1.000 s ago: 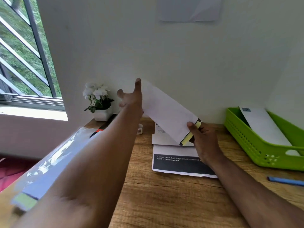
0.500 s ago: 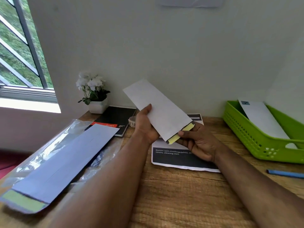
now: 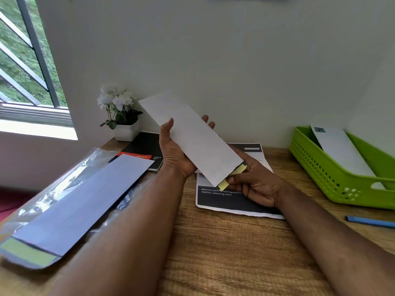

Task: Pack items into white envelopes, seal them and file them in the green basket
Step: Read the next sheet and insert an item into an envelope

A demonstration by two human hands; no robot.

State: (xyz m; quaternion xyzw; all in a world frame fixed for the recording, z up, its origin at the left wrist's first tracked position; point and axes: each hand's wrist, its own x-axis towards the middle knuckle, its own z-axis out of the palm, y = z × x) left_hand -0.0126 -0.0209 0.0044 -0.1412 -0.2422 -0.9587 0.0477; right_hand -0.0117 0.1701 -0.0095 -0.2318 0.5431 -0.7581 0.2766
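Left hand (image 3: pixel 177 154) grips the envelope (image 3: pixel 192 137) mid-air above the desk (image 3: pixel 224 248), right fingers (image 3: pixel 232 180) pinch its yellow strip (image 3: pixel 232 177): yank crooked and the flap could tear or seal skewed.

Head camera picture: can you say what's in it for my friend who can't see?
Two hands, left hand and right hand, hold a white envelope over a wooden desk. A green basket with another envelope stands right.
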